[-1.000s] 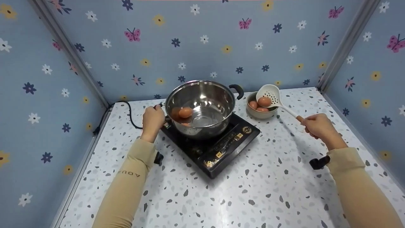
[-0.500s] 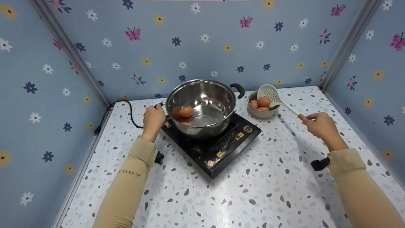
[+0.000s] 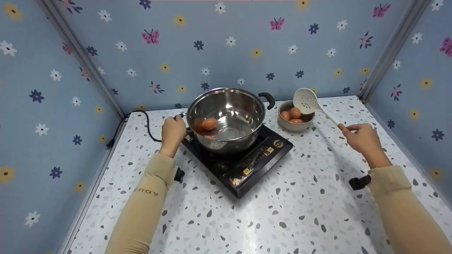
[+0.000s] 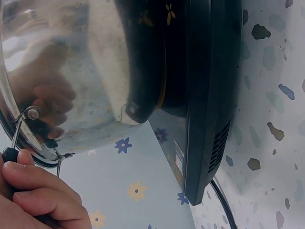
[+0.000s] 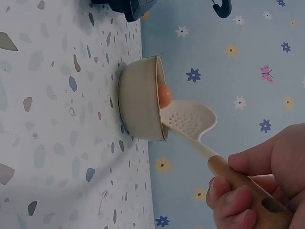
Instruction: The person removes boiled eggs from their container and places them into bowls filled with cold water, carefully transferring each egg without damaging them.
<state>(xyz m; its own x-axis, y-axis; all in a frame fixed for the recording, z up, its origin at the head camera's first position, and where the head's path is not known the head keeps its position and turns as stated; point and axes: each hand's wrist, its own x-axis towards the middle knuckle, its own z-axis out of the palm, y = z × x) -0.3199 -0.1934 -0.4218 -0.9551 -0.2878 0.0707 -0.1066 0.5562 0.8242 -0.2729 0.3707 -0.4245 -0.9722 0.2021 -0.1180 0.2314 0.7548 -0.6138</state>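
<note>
My left hand [image 3: 173, 132] grips the black side handle of a steel pot [image 3: 226, 143], its fingers curled round it in the left wrist view. Inside the pot a brown egg [image 3: 209, 124] lies near the left wall, with part of another below it. My right hand [image 3: 362, 139] holds a white slotted skimmer [image 3: 306, 100] by its wooden handle [image 5: 228, 174]. The skimmer's head leans over the right side of a beige bowl [image 3: 296, 126], and no egg lies on it. Several brown eggs [image 3: 295, 113] sit in the bowl.
The pot stands on a black induction cooker [image 3: 243, 176], whose cord [image 3: 147, 125] runs off to the back left. A speckled white table [image 3: 275, 222] carries everything. Flower-patterned walls [image 3: 226, 42] close in the back and both sides. The pot's free handle [image 3: 268, 100] juts toward the bowl.
The skimmer has shifted right and up from the eggs, its head now tilted at the bowl's right rim. The egg it overlapped rests among the others. My left hand keeps its hold.
</note>
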